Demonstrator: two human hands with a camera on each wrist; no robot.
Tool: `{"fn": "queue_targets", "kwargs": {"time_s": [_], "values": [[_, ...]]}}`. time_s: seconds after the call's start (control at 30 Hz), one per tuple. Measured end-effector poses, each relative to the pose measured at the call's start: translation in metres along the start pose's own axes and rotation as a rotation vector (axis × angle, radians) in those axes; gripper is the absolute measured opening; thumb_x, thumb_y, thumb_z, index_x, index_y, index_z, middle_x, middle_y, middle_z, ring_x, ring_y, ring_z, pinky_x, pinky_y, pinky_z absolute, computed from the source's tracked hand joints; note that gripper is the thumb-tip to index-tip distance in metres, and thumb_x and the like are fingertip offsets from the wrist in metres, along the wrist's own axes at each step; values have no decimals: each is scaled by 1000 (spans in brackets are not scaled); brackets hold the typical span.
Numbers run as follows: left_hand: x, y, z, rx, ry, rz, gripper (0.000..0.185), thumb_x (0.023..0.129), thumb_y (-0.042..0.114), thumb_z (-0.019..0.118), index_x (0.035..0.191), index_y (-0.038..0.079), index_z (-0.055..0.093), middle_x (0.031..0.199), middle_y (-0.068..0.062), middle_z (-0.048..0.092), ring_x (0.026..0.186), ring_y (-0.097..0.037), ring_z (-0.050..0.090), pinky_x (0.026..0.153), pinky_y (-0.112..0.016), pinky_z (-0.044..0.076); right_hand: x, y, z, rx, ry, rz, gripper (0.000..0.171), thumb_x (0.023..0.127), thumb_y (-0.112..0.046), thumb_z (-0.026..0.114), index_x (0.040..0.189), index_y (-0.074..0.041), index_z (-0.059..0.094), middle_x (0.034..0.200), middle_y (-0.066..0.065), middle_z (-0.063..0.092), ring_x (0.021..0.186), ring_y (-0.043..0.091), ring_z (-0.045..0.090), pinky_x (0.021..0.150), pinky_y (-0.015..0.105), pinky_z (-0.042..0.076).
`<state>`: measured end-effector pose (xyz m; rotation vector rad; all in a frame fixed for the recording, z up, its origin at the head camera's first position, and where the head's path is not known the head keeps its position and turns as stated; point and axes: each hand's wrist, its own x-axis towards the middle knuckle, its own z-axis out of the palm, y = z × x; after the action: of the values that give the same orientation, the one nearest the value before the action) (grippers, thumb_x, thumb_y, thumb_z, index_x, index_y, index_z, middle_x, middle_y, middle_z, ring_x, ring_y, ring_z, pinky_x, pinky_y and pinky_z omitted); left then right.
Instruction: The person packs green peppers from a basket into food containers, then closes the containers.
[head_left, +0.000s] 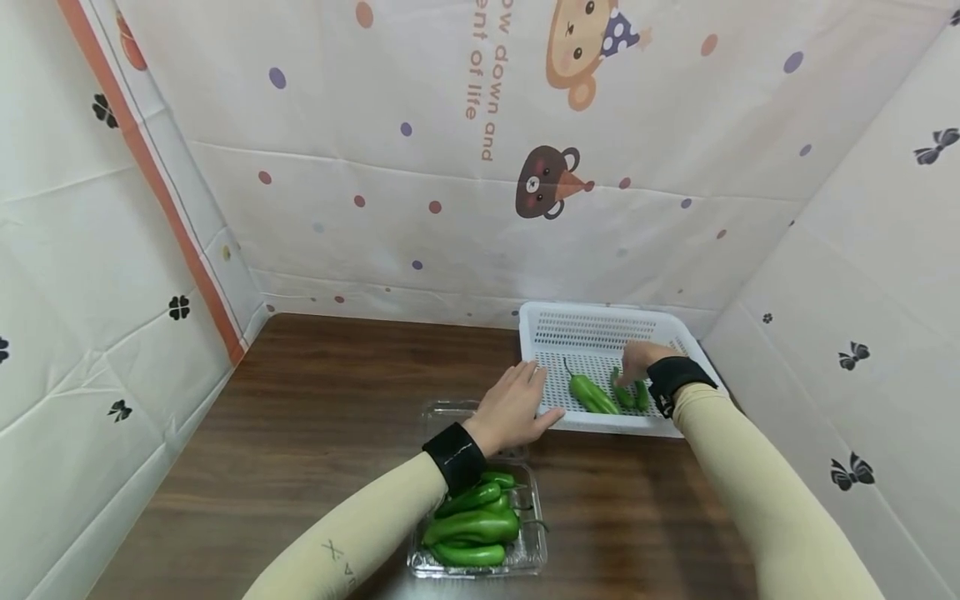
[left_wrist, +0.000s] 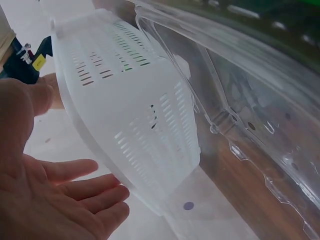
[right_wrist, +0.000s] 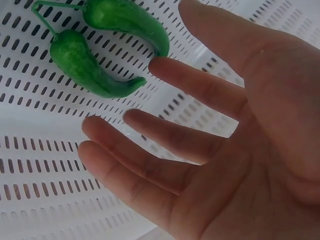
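A white perforated plastic basket [head_left: 600, 310] holds green peppers: a long one [head_left: 592, 394] and smaller curved ones, including this pepper [right_wrist: 82, 62]. My right hand [head_left: 647, 358] is inside the basket over its right half. In the right wrist view its fingers are spread and relaxed, one fingertip close to the tip of a second small pepper [right_wrist: 127, 22], with nothing held. At the basket's near left corner is my left hand [head_left: 512, 406], fingers extended and thumb apart. Seen from the left wrist, those fingertips [left_wrist: 117, 192] lie right by the basket's rim, and the palm holds nothing.
A clear plastic box [head_left: 528, 560] with several green peppers [head_left: 476, 527] stands below my left forearm. Its transparent lid [head_left: 438, 417] lies open toward the back, partly behind my left hand. Printed sheets hang around the brown wooden table [head_left: 322, 400], close behind the basket.
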<state>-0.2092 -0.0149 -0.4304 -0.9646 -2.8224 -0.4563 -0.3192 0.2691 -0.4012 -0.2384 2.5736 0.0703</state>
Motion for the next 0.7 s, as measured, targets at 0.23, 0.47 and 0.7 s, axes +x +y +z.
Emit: {"fn": "queue_targets", "kwargs": {"time_s": [0.23, 0.47, 0.7], "values": [[1, -4, 4, -2, 31, -35, 67, 101, 53, 60, 134, -5, 62, 144, -22, 57, 140, -30, 50, 120, -37, 34, 5, 5, 6, 12, -38, 62, 27, 90, -36, 79, 90, -9, 75, 90, 3, 69, 80, 19, 61, 73, 40, 55], [0, -7, 8, 22, 60, -22, 67, 100, 55, 60, 133, -4, 63, 144, -21, 57, 138, -30, 52, 118, -39, 38, 23, 11, 24, -27, -54, 41, 30, 86, -34, 82, 79, -10, 66, 80, 1, 63, 72, 17, 55, 66, 34, 50], [1, -9, 10, 8, 69, -25, 69, 101, 54, 60, 137, -5, 61, 145, -21, 56, 137, -31, 53, 119, -41, 37, 25, 9, 23, -9, -40, 48, 28, 88, -25, 82, 75, -11, 61, 75, 1, 58, 68, 18, 52, 62, 33, 45]]}}
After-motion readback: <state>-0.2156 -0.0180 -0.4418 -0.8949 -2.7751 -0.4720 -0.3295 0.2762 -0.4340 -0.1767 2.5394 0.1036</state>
